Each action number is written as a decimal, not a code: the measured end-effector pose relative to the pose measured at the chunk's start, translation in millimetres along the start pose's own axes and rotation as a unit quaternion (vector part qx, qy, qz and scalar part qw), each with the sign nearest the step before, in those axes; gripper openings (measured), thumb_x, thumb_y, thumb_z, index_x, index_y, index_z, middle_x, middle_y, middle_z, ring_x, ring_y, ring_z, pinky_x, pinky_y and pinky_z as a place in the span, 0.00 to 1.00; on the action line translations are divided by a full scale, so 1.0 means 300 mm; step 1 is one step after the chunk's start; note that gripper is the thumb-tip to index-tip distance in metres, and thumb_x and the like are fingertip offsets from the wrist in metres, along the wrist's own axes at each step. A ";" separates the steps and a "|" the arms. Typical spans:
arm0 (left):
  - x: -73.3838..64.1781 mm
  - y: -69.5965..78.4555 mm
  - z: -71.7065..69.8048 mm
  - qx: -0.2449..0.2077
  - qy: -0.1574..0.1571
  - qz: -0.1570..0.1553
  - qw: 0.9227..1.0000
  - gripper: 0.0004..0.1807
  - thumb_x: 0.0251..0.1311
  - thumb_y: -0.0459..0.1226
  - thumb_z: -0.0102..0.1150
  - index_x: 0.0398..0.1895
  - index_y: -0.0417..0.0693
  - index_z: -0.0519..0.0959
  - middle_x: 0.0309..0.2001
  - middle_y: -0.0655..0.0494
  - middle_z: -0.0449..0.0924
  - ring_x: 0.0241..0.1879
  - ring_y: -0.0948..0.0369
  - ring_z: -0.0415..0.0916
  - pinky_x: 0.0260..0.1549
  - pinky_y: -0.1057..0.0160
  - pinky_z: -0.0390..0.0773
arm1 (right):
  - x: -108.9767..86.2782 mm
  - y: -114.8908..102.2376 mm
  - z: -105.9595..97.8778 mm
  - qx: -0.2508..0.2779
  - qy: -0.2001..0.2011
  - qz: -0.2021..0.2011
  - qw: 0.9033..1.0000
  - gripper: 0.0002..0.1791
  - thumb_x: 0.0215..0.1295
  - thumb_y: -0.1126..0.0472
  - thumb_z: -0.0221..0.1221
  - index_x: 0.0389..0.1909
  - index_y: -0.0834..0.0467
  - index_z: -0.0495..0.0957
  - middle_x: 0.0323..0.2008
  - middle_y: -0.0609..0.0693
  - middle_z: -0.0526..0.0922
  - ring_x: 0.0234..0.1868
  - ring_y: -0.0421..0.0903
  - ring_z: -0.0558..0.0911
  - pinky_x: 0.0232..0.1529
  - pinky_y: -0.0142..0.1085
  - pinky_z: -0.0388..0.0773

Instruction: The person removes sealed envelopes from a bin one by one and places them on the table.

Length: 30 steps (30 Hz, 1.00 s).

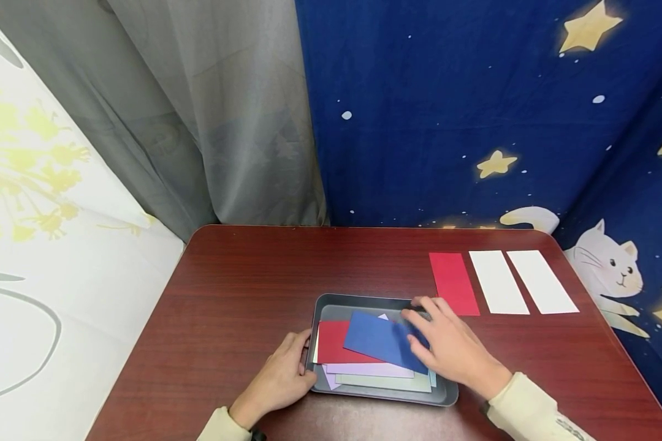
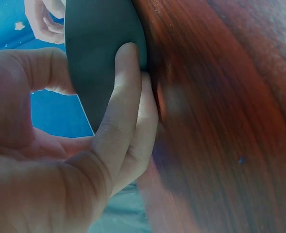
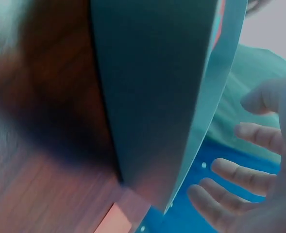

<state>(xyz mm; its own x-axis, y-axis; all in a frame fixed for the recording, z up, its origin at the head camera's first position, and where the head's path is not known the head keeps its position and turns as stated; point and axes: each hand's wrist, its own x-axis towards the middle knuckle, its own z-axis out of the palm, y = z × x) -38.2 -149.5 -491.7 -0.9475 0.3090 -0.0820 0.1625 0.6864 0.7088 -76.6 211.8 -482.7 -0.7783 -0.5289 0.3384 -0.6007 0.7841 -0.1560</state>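
A shallow dark grey tray [image 1: 383,399] stands on the table, holding several loose paper cards. On top lies a tilted blue card [image 1: 383,337], over a red card [image 1: 331,344]; a lilac card [image 1: 364,369] and a pale green card [image 1: 383,383] show beneath. My left hand [image 1: 278,376] grips the tray's left end, fingers against the outer wall [image 2: 94,58] in the left wrist view. Over the tray's right side, my right hand [image 1: 455,346] has its fingers spread above the blue card's right end. Those fingers [image 3: 244,174] hold nothing in the right wrist view.
At the table's back right, a red card [image 1: 455,285], a white card [image 1: 499,283] and another white card [image 1: 542,282] lie side by side. The brown table [image 1: 243,282] meets a grey curtain [image 1: 254,122] and a blue starry curtain [image 1: 419,122] behind.
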 end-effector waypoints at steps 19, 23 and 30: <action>0.002 0.000 -0.001 -0.001 -0.001 0.001 1.000 0.45 0.50 0.30 0.71 0.77 0.36 0.71 0.54 0.50 0.76 0.32 0.69 0.73 0.33 0.63 0.76 | -0.004 -0.067 0.047 0.009 -0.151 -0.027 0.988 0.32 0.68 0.44 0.71 0.71 0.48 0.82 0.70 0.69 0.76 0.65 0.70 0.79 0.52 0.66 0.84; 0.002 0.000 -0.001 -0.001 -0.001 0.002 1.000 0.45 0.51 0.29 0.70 0.77 0.36 0.71 0.55 0.50 0.76 0.32 0.69 0.73 0.34 0.63 0.76 | -0.004 -0.065 0.053 0.002 -0.141 -0.034 0.989 0.30 0.66 0.46 0.73 0.68 0.47 0.84 0.67 0.68 0.79 0.62 0.67 0.80 0.50 0.63 0.85; 0.002 0.002 -0.001 0.001 -0.001 0.002 1.000 0.45 0.50 0.30 0.70 0.77 0.35 0.71 0.54 0.50 0.76 0.32 0.69 0.73 0.33 0.63 0.76 | -0.002 -0.061 0.057 -0.011 -0.133 -0.044 0.990 0.29 0.64 0.47 0.73 0.66 0.46 0.85 0.64 0.64 0.81 0.57 0.61 0.80 0.46 0.58 0.87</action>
<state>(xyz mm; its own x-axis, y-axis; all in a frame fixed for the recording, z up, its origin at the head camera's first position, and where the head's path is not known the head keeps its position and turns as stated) -38.8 -149.1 -491.2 -0.9465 0.3126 -0.0800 0.1670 0.6867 0.7074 -68.4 192.3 -496.1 -0.7460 -0.6593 0.0935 -0.6659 0.7372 -0.1147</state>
